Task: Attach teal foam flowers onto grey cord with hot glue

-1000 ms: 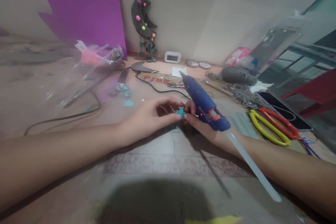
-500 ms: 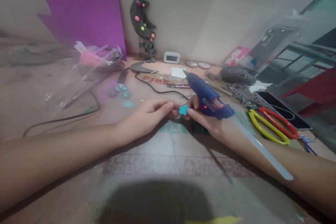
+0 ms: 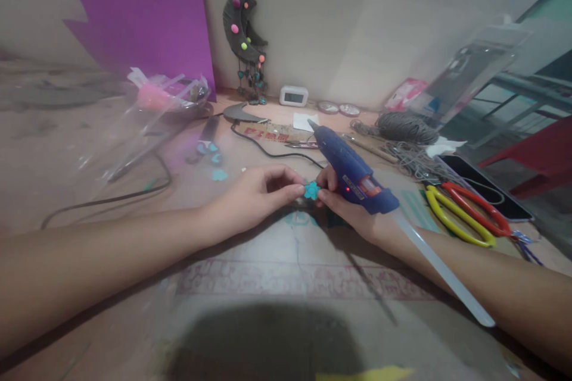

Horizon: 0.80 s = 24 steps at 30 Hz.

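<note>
The left hand (image 3: 272,190) and right hand (image 3: 347,208) pinch a blue flower (image 3: 311,190) between their fingertips above the table (image 3: 250,309), probably to steady something so small. The right also keeps hold of the glue gun (image 3: 346,164), its nozzle pointing away, presumably sparing the fingers.

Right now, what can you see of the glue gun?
The glue gun is blue and plastic-looking, with a grey nozzle, a lit red light and an orange part. It tilts nozzle-up, pointing away and leftward. A translucent stick juts from its rear. It seems held in the right hand; the handle is hidden.
</note>
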### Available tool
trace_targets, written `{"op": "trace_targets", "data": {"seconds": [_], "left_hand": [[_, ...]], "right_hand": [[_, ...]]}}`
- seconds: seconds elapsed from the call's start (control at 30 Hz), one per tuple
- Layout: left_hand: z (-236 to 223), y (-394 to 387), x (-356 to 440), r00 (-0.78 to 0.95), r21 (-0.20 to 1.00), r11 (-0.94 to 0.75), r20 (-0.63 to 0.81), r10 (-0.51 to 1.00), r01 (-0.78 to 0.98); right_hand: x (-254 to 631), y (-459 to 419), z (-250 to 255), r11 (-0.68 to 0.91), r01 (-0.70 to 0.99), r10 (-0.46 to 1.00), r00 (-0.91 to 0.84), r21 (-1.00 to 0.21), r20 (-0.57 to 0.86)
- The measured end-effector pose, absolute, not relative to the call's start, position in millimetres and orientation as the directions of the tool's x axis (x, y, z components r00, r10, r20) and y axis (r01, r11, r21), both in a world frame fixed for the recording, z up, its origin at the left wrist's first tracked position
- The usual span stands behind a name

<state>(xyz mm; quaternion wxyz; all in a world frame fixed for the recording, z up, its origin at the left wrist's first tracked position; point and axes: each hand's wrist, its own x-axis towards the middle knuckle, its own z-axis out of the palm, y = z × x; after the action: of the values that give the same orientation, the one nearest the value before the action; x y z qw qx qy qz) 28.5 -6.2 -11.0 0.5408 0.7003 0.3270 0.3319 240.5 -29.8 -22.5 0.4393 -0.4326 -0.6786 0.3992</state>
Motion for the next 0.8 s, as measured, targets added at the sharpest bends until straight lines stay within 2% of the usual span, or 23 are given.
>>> {"op": "trace_targets", "data": {"seconds": [0.2,0.43,0.6,0.73,0.8], "left_hand": [[-13.2,-6.2,30.1,0.554,0.98,-0.194,0.139,0.821,0.043],[-11.7,-5.1,31.8,0.393,0.993,-0.088,0.113,0.913,-0.08],[-11.8,-3.4,29.5,0.412,0.989,-0.143,0.112,0.904,0.045],[-14.1,-5.3,28.2,0.462,0.961,-0.254,0.178,0.869,0.109],[-13.9,-6.8,27.9,0.51,0.96,-0.256,0.168,0.843,0.108]], "right_hand": [[238.5,-32.3,-18.7,0.32,0.241,0.936,-0.233,-0.916,0.266],[235.2,-36.0,-11.4,0.318,0.275,0.944,-0.181,-0.907,0.276],[234.2,-37.8,-7.3,0.31,0.323,0.949,-0.164,-0.894,0.27],[236.6,-35.7,-13.1,0.331,0.233,0.933,-0.224,-0.914,0.281],[238.5,-33.8,-16.8,0.349,0.223,0.923,-0.248,-0.91,0.293]]}}
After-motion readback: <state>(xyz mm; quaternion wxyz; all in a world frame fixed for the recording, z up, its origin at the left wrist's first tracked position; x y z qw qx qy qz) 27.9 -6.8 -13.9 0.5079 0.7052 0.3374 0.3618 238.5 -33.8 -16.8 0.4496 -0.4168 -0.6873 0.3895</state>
